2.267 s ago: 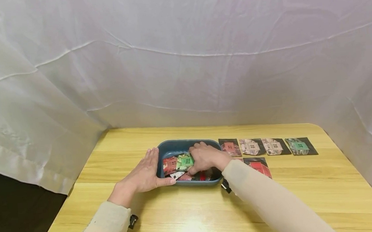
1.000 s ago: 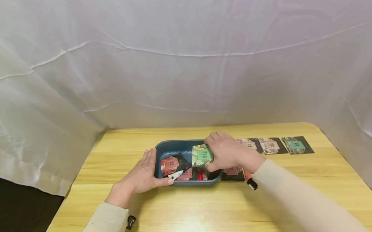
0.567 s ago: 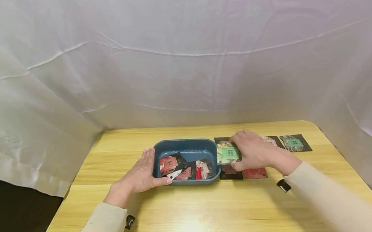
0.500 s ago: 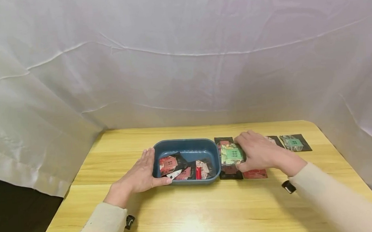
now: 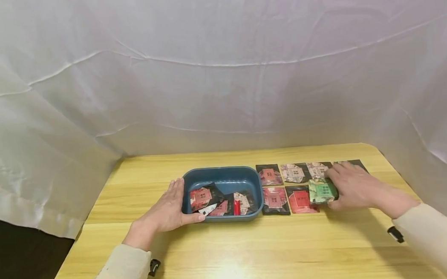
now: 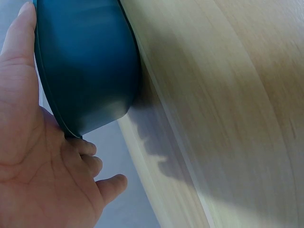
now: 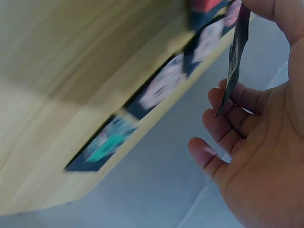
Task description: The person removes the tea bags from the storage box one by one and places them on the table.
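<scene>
In the head view my right hand (image 5: 353, 185) pinches a green sachet (image 5: 320, 191) over the right end of the front row of sachets. The right wrist view shows this sachet (image 7: 236, 57) edge-on between thumb and fingers, apart from the table. My left hand (image 5: 162, 210) rests against the left end of a blue tub (image 5: 239, 183), fingers straight along its side and thumb at the front rim. Inside the tub lie a red-labelled sachet (image 5: 203, 196), a pink-labelled sachet (image 5: 221, 208) and a pale-labelled sachet (image 5: 244, 203), partly overlapping.
Right of the tub, a back row holds a red sachet (image 5: 269, 176), two pale ones and a dark green-labelled sachet (image 7: 104, 146), mostly covered by my right hand in the head view. A pink sachet (image 5: 275, 201) and a bright red sachet (image 5: 301, 199) form the front row.
My right hand has taken the green sachet from the tub and carried it right, past the pink and red sachets. The left hand has stayed at the tub.
</scene>
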The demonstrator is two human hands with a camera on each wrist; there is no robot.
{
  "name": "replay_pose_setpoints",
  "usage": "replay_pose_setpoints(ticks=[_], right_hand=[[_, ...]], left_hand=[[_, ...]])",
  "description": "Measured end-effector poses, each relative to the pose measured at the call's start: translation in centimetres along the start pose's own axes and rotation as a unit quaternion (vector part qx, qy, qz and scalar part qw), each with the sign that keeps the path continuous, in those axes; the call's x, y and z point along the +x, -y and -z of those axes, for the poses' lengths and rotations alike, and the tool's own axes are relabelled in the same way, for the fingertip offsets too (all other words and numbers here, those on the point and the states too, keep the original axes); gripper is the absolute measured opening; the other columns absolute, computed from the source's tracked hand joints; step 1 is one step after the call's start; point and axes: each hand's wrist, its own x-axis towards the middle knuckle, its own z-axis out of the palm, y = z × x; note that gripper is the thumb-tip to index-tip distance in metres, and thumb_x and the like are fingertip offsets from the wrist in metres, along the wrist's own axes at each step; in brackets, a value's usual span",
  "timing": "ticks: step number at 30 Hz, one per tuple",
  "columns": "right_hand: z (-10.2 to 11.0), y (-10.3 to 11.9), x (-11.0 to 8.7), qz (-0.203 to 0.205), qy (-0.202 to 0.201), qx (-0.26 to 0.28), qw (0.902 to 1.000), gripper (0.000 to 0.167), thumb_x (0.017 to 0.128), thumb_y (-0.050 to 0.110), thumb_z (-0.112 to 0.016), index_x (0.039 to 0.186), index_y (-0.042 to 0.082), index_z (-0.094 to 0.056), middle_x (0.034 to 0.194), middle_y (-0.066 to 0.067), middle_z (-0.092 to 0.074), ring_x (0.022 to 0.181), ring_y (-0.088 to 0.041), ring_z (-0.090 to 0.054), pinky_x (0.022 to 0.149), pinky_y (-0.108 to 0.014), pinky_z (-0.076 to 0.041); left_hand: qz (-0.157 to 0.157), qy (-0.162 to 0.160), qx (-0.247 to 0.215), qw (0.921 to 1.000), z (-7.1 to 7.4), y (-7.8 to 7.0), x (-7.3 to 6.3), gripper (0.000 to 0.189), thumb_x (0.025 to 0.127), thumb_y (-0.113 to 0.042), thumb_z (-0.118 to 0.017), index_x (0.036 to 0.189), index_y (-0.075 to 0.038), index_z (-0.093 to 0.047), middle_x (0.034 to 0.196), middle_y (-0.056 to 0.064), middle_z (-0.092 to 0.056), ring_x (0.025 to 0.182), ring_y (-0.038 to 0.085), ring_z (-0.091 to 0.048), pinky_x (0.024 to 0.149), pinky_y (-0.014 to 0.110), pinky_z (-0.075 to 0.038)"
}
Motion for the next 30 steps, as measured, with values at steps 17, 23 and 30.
replay_pose_setpoints(ticks=[17,23,30], right_hand=[[-2.7,-3.0,-1.3,-0.015,0.032,-0.003,0.9994,0.092,0.063,0.052,-0.090,0.133,0.000,-0.062,0.127,-0.021,-0.064,0.118,-0.046,-0.057,0.096,-0.074,-0.049],[-3.2,-2.9,-1.1,-0.012,0.040,0.006,0.9991,0.092,0.063,0.046,-0.089,0.138,0.000,-0.061,0.137,-0.025,-0.061,0.126,-0.051,-0.055,0.101,-0.077,-0.044],[-3.3,-2.7,-0.7,-0.011,0.055,0.010,0.9984,0.090,0.064,0.042,-0.088,0.139,0.001,-0.061,0.139,-0.024,-0.061,0.129,-0.055,-0.053,0.103,-0.079,-0.041]], left_hand=[[-0.007,-0.005,0.003,1.0000,0.0,0.1,-0.1,0.137,0.084,-0.080,-0.068,0.166,0.006,0.000,0.176,0.025,0.001,0.163,0.043,-0.001,0.132,0.058,-0.014],[-0.007,-0.006,0.002,1.0000,0.0,0.0,0.0,0.138,0.083,-0.081,-0.069,0.167,0.004,0.000,0.176,0.024,0.001,0.164,0.042,-0.001,0.132,0.057,-0.014],[-0.009,-0.008,0.004,0.9999,-0.1,0.1,0.1,0.139,0.083,-0.081,-0.069,0.167,0.005,0.000,0.176,0.024,0.001,0.164,0.042,-0.001,0.132,0.056,-0.014]])
